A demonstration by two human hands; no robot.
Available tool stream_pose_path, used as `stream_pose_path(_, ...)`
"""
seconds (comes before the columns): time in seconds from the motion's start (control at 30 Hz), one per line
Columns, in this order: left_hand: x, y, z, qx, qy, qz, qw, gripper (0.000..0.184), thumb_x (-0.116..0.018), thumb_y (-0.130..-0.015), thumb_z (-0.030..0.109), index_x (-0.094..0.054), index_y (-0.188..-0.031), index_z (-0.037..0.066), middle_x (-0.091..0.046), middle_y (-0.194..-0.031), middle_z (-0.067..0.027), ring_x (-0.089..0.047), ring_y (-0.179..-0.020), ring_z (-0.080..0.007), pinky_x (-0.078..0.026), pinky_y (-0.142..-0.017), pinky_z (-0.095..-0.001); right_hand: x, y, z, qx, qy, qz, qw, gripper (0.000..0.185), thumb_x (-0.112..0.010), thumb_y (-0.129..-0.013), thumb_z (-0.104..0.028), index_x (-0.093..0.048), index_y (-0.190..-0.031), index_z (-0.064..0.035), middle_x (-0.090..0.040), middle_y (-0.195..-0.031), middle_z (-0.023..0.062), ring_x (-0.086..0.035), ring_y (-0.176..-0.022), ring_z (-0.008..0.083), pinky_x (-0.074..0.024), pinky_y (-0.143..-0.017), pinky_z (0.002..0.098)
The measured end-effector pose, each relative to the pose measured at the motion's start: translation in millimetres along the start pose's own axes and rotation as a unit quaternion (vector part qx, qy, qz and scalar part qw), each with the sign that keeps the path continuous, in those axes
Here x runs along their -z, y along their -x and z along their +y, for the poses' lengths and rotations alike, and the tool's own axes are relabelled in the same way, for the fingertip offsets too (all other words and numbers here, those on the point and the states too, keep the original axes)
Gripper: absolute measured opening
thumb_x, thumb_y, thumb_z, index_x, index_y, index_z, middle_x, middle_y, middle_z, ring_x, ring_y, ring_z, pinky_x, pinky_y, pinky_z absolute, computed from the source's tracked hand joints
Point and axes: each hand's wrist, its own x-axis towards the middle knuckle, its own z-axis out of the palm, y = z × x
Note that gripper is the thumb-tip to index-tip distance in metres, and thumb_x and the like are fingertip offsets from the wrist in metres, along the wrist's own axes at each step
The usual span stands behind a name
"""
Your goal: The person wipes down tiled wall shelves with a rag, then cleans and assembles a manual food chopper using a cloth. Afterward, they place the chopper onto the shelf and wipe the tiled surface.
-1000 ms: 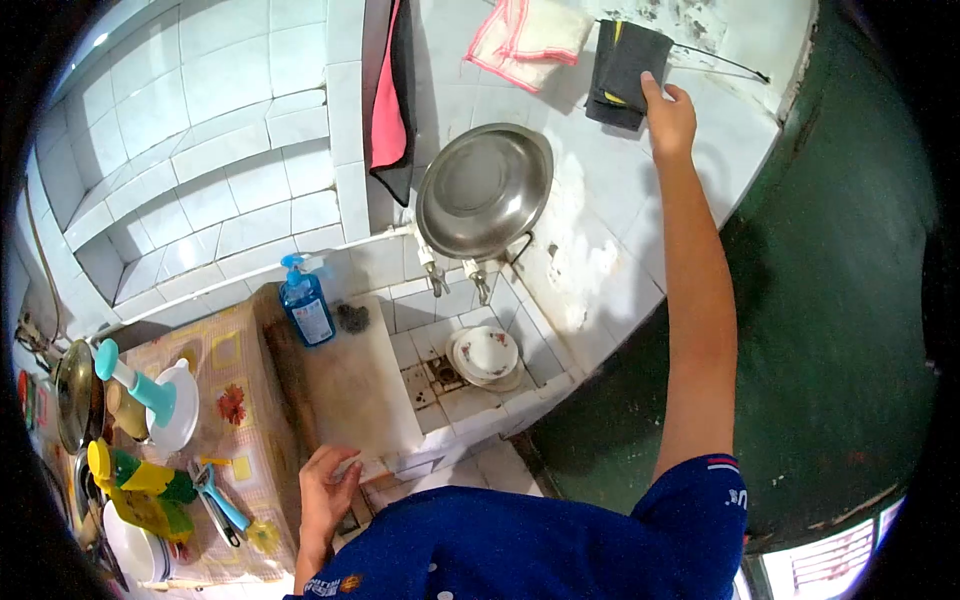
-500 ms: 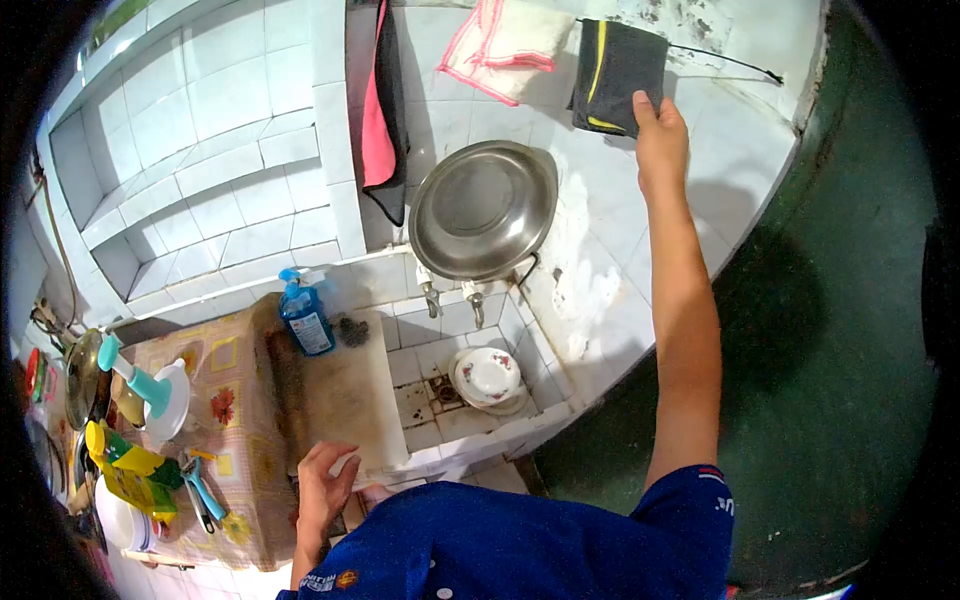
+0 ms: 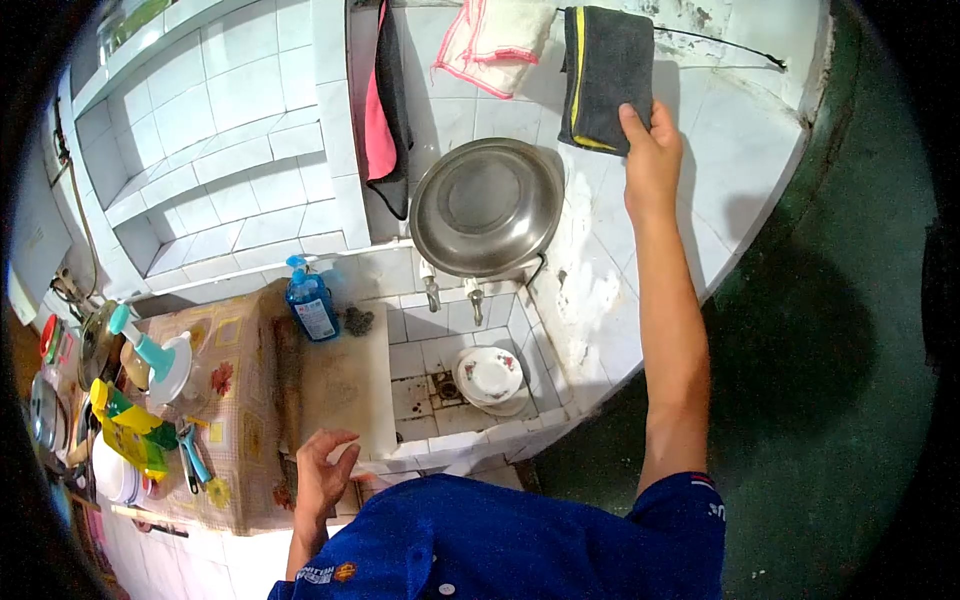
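At the upper right my right hand [image 3: 654, 150] pinches the lower corner of a dark grey cloth [image 3: 612, 75] with yellow edging, thumb on its front. The cloth hangs at a thin black cord [image 3: 715, 42] on the tiled wall. Just left of it hangs a white cloth with a pink border [image 3: 497, 40]. My left hand [image 3: 325, 470] is low by the counter's front edge, fingers curled apart and holding nothing. Below the hanging cloths, a metal pan [image 3: 485, 205] is upside down above two taps [image 3: 474, 300].
White dishes [image 3: 491, 376] are stacked in the tiled sink [image 3: 425, 355]. A blue soap bottle [image 3: 312, 303] and a dark scourer [image 3: 356, 320] stand left of it. The patterned table [image 3: 240, 420] holds a teal-handled pump [image 3: 152, 354], a yellow-green bottle [image 3: 130, 425] and peelers [image 3: 193, 455]. A pink-black cloth [image 3: 383, 130] hangs left.
My right hand has shifted a little left and down in view, and the grey cloth now faces the camera more fully. My left hand has barely moved.
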Motion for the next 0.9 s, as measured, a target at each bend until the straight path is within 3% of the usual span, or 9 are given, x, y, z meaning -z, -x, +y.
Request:
stream_pose_path(0.23, -16.2, -19.6, 20.4, 0.083, 0.187, -0.036, 0.978, 0.019, -0.066, -0.091, 0.013, -0.070, -0.103, -0.001, -0.070, -0.099, -0.0081, -0.065, -0.093, -0.0159, -0.051, -0.083, -0.0297, 4.5, 90.1, -3.7, -0.067, -0.120, -0.106, 0.985, 0.061, -0.046, -0.078, -0.002, -0.044, -0.138, 0.0095, -0.058, -0.127, 0.0159, -0.056, -0.115, 0.0247, -0.0409, -0.104, 0.0358)
stream_pose_path(0.33, -41.5, -48.7, 18.4, 0.099, 0.405, -0.092, 0.904, 0.070, -0.063, -0.089, 0.056, -0.052, -0.132, 0.002, -0.064, -0.120, -0.0137, -0.063, -0.108, -0.0254, -0.049, -0.096, -0.0419, 8.3, 164.2, 29.9, -0.216, -0.111, -0.241, 0.940, 0.056, -0.057, -0.070, -0.009, -0.055, -0.125, 0.0043, -0.060, -0.119, 0.0098, -0.055, -0.109, 0.0197, -0.0395, -0.100, 0.0310)
stream_pose_path(0.4, -54.3, -67.9, 34.1, 0.103, 0.493, -0.164, 0.848, 0.085, -0.057, -0.087, 0.065, -0.037, -0.147, 0.008, -0.052, -0.138, -0.0139, -0.054, -0.121, -0.0283, -0.043, -0.101, -0.0461, -2.4, 223.0, 38.5, -0.261, -0.098, -0.313, 0.908, 0.046, -0.063, -0.071, -0.013, -0.061, -0.114, 0.0021, -0.062, -0.107, 0.0072, -0.056, -0.099, 0.0212, -0.0431, -0.095, 0.0335)
stream_pose_path(0.57, -89.6, -64.0, 23.1, 0.138, 0.485, -0.179, 0.845, 0.037, -0.067, -0.092, 0.013, -0.058, -0.126, 0.003, -0.066, -0.110, -0.0038, -0.061, -0.099, -0.0115, -0.050, -0.089, -0.0284, -20.2, 322.8, 49.4, -0.181, 0.020, -0.513, 0.839, 0.044, -0.064, -0.070, -0.017, -0.063, -0.109, 0.0022, -0.066, -0.105, 0.0157, -0.061, -0.098, 0.0332, -0.0458, -0.094, 0.0397)
stream_pose_path(0.6, -88.7, -56.6, 22.3, 0.165, 0.510, -0.163, 0.828, 0.030, -0.068, -0.091, 0.012, -0.060, -0.118, 0.004, -0.066, -0.103, -0.0017, -0.060, -0.093, -0.0100, -0.051, -0.085, -0.0276, -21.1, 334.2, 44.3, -0.168, 0.017, -0.494, 0.853, 0.045, -0.065, -0.070, -0.018, -0.062, -0.110, 0.0029, -0.065, -0.106, 0.0162, -0.061, -0.098, 0.0331, -0.0455, -0.094, 0.0398)
stream_pose_path(0.7, -87.1, -44.3, 19.5, 0.120, 0.469, -0.067, 0.872, 0.022, -0.068, -0.088, 0.006, -0.060, -0.108, 0.004, -0.062, -0.096, 0.0011, -0.057, -0.091, -0.0089, -0.048, -0.081, -0.0252, -10.9, 347.5, 71.1, -0.486, -0.185, -0.452, 0.725, 0.050, -0.067, -0.080, -0.014, -0.053, -0.126, 0.0009, -0.058, -0.123, 0.0132, -0.053, -0.114, 0.0231, -0.0390, -0.102, 0.0362)
stream_pose_path(0.73, -82.2, -42.9, 14.9, 0.121, 0.470, -0.057, 0.872, 0.022, -0.068, -0.088, 0.006, -0.060, -0.108, 0.004, -0.062, -0.096, 0.0011, -0.057, -0.091, -0.0089, -0.048, -0.081, -0.0252, -19.3, 353.4, 73.6, -0.486, -0.185, -0.461, 0.719, 0.050, -0.067, -0.080, -0.014, -0.053, -0.126, 0.0009, -0.058, -0.123, 0.0132, -0.053, -0.114, 0.0231, -0.0390, -0.102, 0.0362)
stream_pose_path(0.8, -72.5, -42.8, 5.8, 0.048, 0.343, -0.013, 0.938, 0.025, -0.068, -0.084, 0.003, -0.060, -0.108, 0.003, -0.061, -0.099, -0.0013, -0.056, -0.095, -0.0105, -0.047, -0.081, -0.0274, -38.7, 365.5, 74.4, -0.492, -0.216, -0.276, 0.797, 0.051, -0.063, -0.089, -0.011, -0.044, -0.135, 0.0009, -0.053, -0.128, 0.0111, -0.049, -0.117, 0.0193, -0.0358, -0.105, 0.0336)
stream_pose_path(0.9, -49.4, -45.8, -2.1, -0.036, 0.218, -0.054, 0.974, 0.034, -0.070, -0.080, 0.005, -0.059, -0.112, 0.002, -0.062, -0.102, -0.0109, -0.059, -0.096, -0.0207, -0.048, -0.082, -0.0338, -68.1, 373.3, 79.6, -0.496, -0.210, -0.252, 0.804, 0.047, -0.056, -0.095, -0.008, -0.039, -0.138, 0.0013, -0.051, -0.130, 0.0117, -0.049, -0.119, 0.0208, -0.0336, -0.106, 0.0338)
